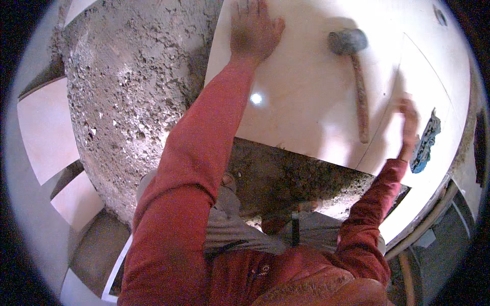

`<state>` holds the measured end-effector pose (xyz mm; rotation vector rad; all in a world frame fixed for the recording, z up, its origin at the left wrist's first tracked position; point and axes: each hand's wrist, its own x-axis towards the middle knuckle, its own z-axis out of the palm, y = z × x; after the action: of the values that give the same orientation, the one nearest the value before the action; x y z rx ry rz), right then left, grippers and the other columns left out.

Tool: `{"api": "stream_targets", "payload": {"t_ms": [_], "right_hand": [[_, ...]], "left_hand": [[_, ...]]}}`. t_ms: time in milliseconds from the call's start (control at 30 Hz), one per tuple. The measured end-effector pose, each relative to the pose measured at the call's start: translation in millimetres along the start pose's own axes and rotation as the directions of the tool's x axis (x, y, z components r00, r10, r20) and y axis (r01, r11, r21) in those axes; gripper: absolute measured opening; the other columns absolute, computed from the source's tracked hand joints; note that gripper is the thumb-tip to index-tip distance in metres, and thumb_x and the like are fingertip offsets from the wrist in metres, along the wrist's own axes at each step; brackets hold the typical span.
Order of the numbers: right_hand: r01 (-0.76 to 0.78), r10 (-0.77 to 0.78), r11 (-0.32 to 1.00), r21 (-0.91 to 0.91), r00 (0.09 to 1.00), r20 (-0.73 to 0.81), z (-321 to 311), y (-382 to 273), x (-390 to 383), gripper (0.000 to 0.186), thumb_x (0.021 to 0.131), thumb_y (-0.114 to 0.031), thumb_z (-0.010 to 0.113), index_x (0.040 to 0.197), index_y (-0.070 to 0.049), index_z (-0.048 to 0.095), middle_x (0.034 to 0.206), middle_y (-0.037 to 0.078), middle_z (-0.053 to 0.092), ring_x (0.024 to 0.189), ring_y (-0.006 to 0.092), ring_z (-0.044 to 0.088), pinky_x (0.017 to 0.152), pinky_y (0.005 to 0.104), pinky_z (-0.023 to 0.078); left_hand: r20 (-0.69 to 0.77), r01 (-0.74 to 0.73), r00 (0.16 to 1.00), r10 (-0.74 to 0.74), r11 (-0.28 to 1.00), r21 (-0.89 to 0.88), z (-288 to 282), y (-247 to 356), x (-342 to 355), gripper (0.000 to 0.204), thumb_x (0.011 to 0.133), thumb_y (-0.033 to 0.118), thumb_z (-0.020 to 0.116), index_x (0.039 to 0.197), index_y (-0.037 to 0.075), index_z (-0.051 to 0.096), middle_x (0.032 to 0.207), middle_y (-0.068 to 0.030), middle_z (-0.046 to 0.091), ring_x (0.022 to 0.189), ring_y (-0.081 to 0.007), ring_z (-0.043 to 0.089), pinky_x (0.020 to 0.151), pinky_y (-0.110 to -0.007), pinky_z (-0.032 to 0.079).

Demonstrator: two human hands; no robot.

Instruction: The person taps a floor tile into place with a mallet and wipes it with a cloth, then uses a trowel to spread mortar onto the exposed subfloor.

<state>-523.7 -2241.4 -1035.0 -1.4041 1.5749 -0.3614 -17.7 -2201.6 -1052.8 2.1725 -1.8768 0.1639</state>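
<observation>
Rough, gravelly ground (pixel 122 92) fills the left side of this place, all grey and lumpy, with a couple of pale tiles (pixel 48 130) out by the far left edge. Next to that rough stuff sits a big cream-coloured tile (pixel 291 109) with a bright glare spot on it, and it meets another pale tile (pixel 434 66) along a thin seam on the right.

Person in red sleeves is leaning over it. Left hand (pixel 254 33) is palm down near the big tile's left edge, fingers spread, gripping nothing. Right hand (pixel 408 120) is just right of the seam, kinda blurred, fingers stretched out, nothing in it that I can see. Can't tell if it's actually touching the tile.

Mallet (pixel 348 41) is lying loose on the big tile between the two hands, dark head farther away, worn brownish handle pointing back toward the person. Crumpled blue-grey rag (pixel 427 143) lies just beside the right hand.
</observation>
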Motion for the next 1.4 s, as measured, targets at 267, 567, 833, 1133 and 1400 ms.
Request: {"api": "stream_targets", "payload": {"t_ms": [267, 567, 833, 1133, 1400], "right_hand": [[-0.774, -0.049, 0.54, -0.331, 0.363, -0.93, -124.3, 103.4, 47.0, 0.078, 0.086, -0.08, 0.042, 0.142, -0.027, 0.051, 0.139, 0.028, 0.048, 0.127, 0.0485, 0.048, 0.099, 0.0705, 0.036], [0.1, -0.549, 0.595, -0.797, 0.776, -0.312, -20.3, -61.7, 166.2, 0.041, 0.094, -0.044, 0.063, 0.122, -0.014, 0.067, 0.12, 0.015, 0.066, 0.112, 0.0334, 0.063, 0.095, 0.0397, 0.05], [0.712, -0.766, 0.383, -0.589, 0.601, 0.229, 228.3, -293.1, 223.7, 0.025, 0.094, -0.025, 0.06, 0.109, -0.006, 0.068, 0.113, 0.017, 0.067, 0.106, 0.0371, 0.063, 0.091, 0.0441, 0.049], [0.699, -0.884, -0.276, -0.659, 0.084, 0.46, 320.8, -334.6, 280.5, 0.021, 0.094, -0.029, 0.053, 0.1, -0.011, 0.061, 0.094, 0.008, 0.063, 0.089, 0.0263, 0.06, 0.075, 0.0441, 0.049], [0.714, -0.684, 0.44, -0.545, 0.659, 0.312, 166.9, -269.5, 239.3, 0.029, 0.094, -0.029, 0.062, 0.112, -0.007, 0.069, 0.118, 0.018, 0.065, 0.107, 0.0377, 0.062, 0.093, 0.0437, 0.048]], "left_hand": [[-0.021, 0.023, 0.999, -0.025, 0.995, -0.094, 11.5, 0.0, 7.5, 0.076, 0.093, 0.046, 0.054, 0.145, -0.006, 0.036, 0.155, -0.026, 0.03, 0.144, -0.0431, 0.028, 0.118, -0.058, 0.018], [0.112, 0.103, 0.99, -0.09, 0.987, -0.122, -4.8, -2.0, 14.9, 0.075, 0.092, 0.043, 0.056, 0.146, -0.005, 0.035, 0.158, -0.0237, 0.026, 0.145, -0.0422, 0.025, 0.119, -0.058, 0.017], [0.105, 0.138, 0.987, -0.124, 0.98, -0.142, -6.8, -6.2, 14.2, 0.077, 0.089, 0.042, 0.058, 0.145, -0.005, 0.036, 0.157, -0.0242, 0.027, 0.145, -0.0423, 0.026, 0.12, -0.058, 0.017], [0.076, 0.094, 0.993, -0.088, 0.993, -0.072, -4.9, -2.1, 16.8, 0.073, 0.091, 0.047, 0.055, 0.146, 0.0, 0.041, 0.155, -0.0223, 0.033, 0.144, -0.0387, 0.03, 0.119, -0.055, 0.02], [0.057, 0.108, 0.993, -0.103, 0.989, -0.101, 1.5, -3.8, 12.7, 0.075, 0.09, 0.048, 0.057, 0.145, -0.001, 0.039, 0.154, -0.021, 0.034, 0.143, -0.0398, 0.031, 0.118, -0.057, 0.021]]}}
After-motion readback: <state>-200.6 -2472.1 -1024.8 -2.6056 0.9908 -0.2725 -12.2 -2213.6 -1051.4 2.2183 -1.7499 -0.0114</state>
